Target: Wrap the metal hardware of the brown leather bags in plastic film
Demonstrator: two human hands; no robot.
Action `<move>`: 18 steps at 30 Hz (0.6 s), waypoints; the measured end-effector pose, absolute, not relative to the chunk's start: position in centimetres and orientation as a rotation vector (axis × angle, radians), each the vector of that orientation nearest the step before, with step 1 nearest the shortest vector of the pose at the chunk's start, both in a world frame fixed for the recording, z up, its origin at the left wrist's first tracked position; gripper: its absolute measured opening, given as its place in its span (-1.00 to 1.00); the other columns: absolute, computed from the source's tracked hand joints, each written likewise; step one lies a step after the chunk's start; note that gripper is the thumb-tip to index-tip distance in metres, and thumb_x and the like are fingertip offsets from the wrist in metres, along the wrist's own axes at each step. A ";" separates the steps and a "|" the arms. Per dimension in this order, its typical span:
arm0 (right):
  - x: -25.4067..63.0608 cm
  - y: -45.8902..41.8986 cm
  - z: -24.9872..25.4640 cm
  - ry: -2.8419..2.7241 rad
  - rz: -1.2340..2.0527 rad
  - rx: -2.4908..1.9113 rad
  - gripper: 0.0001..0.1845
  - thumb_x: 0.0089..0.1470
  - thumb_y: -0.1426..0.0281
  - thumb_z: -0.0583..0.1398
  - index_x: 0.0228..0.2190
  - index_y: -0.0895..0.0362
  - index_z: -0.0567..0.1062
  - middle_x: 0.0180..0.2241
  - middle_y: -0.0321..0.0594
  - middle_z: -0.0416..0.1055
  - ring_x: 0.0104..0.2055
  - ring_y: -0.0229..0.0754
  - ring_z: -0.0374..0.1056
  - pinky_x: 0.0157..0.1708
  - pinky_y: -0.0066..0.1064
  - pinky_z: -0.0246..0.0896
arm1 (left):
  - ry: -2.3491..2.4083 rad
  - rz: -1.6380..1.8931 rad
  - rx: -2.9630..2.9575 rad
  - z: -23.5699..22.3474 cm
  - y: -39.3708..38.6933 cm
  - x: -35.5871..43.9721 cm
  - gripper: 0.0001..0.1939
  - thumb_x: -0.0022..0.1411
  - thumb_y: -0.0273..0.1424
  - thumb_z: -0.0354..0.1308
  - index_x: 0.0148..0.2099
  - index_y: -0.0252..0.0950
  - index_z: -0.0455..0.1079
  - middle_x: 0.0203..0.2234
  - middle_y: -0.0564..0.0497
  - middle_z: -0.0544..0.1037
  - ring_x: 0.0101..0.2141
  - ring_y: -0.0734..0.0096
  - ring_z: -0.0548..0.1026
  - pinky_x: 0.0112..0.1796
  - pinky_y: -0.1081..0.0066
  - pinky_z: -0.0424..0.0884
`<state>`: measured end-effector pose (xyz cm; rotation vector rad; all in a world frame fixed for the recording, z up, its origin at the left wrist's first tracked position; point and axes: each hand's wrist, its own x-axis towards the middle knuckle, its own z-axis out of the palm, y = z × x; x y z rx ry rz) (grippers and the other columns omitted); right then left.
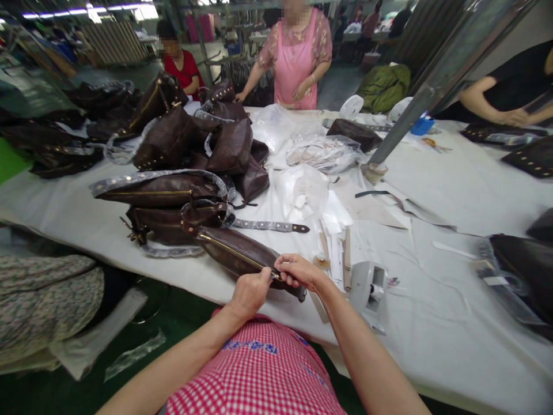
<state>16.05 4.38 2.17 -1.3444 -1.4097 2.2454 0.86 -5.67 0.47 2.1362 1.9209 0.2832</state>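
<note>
A dark brown leather handbag [235,251] lies near the table's front edge, its long gold zipper [233,249] facing up. Both hands meet at the zipper's right end. The fingers of my left hand [253,291] are pinched at the zipper, where a small shiny piece shows by the fingertips. Just right of it, my right hand [298,271] is closed with thumb and forefinger together at the same spot; what it pinches is too small to make out. Two more brown handbags [159,191] lie directly behind, with a plastic-wrapped studded strap [272,226] stretching right.
Brown bags [173,135] are heaped at the back left. A white tape dispenser [368,291] and paper strips [336,253] lie right of my hands. A metal post [415,127] rises from the table [488,202]. A person in a pink apron [296,57] stands across; others work nearby.
</note>
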 end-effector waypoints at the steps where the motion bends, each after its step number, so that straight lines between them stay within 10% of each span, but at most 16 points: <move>1: 16.0 4.3 2.2 -1.405 2.235 -1.347 -0.95 -0.05 0.44 0.18 -0.50 0.13 0.37 -0.75 -0.46 0.31 -0.80 -0.47 0.09 -0.82 -0.68 -0.14 | 1.920 0.279 2.115 0.6 -5.6 0.9 -0.82 0.37 -0.34 -0.12 -0.18 -0.28 0.27 -0.45 -0.09 0.57 -0.41 0.29 0.54 -0.37 0.43 0.34; 10: 16.5 2.9 2.7 -1.509 2.028 -1.332 -0.98 -0.08 0.43 0.14 -0.50 0.12 0.38 -0.75 -0.48 0.29 -0.78 -0.42 0.11 -0.78 -0.62 -0.10 | 1.969 0.289 1.830 2.3 -4.9 1.3 -0.83 0.30 -0.38 -0.06 -0.22 -0.24 0.35 -0.41 -0.03 0.57 -0.35 0.30 0.53 -0.34 0.44 0.29; 18: 16.1 -1.4 0.5 -2.047 1.054 -1.349 -0.82 0.06 0.40 0.10 -0.47 0.06 0.50 -0.60 -0.30 0.42 -0.54 -0.25 0.32 -0.48 -0.47 0.10 | 1.724 0.610 1.189 1.5 -2.8 1.0 -0.85 0.09 -0.46 0.05 -0.53 -0.30 0.26 -0.62 0.11 0.35 -0.52 0.50 0.30 -0.48 0.51 0.13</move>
